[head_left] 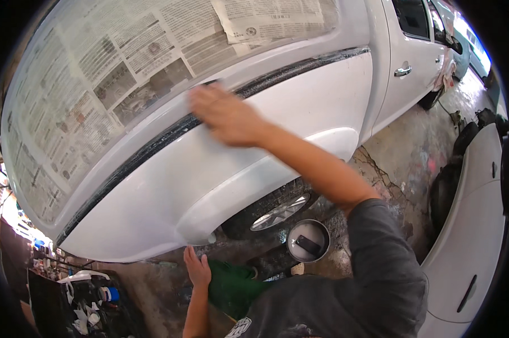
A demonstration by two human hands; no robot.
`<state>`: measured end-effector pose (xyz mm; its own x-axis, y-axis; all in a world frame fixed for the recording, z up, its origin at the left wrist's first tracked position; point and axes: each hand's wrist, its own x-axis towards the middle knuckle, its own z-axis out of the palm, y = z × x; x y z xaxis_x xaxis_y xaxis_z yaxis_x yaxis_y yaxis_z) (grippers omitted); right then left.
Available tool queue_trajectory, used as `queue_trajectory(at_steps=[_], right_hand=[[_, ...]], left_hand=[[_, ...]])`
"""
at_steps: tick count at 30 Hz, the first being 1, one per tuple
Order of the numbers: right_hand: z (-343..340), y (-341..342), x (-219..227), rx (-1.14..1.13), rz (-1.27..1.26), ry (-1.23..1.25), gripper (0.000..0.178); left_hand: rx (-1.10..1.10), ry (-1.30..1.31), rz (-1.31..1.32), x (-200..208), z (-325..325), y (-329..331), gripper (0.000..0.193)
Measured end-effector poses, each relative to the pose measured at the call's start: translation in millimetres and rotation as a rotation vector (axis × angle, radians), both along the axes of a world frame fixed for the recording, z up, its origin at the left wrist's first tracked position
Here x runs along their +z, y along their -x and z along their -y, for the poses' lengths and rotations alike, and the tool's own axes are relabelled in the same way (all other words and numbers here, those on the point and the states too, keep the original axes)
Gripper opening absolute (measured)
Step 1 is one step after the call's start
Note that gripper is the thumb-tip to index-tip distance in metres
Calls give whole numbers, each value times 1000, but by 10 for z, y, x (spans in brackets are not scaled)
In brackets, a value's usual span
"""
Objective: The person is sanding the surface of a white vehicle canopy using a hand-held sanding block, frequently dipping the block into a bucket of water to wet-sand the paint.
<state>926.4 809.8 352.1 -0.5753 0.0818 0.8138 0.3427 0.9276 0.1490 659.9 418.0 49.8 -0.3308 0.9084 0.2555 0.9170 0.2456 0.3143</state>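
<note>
My right hand, smeared by motion, presses on the upper side of a white vehicle panel, across a scuffed black strip. A dark edge pokes out beyond its fingertips; the rest of that piece lies hidden under the palm. Lower down, my left hand is open, fingers stretched upward by the panel's bottom edge near the wheel arch. Whether it touches the panel I cannot tell. Newspaper sheets cover the window area above the strip.
A round basin of cloudy liquid with a dark block in it stands on the floor by the wheel. Another pale car body part is at right. A dark container of assorted items is at lower left.
</note>
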Motion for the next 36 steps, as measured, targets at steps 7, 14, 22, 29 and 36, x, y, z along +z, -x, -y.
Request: queue_trajectory(at_steps=[7,14,22,29,36], right_hand=[[-415,-885,85,-161,56,6,57],[-181,-2026,-109,-333,-58,167,65],[1615,-2174,-2744,-225,-377,1317,58],[3022,-2256,-4087,-228,-53,1569,55],[2614,-2291,-3621,-360,-222,1443,57]], left_hand=[[-66,-18,52,117,20,5,64],[-375,-349,-100,1675,-1046,-419,68],[-735,-319,-634,3412,-2680,-1068,78],[-745,-411,-692,3329,-3515,-1771,80],[-640,-489,-779,3323,-3494,-1647,81]])
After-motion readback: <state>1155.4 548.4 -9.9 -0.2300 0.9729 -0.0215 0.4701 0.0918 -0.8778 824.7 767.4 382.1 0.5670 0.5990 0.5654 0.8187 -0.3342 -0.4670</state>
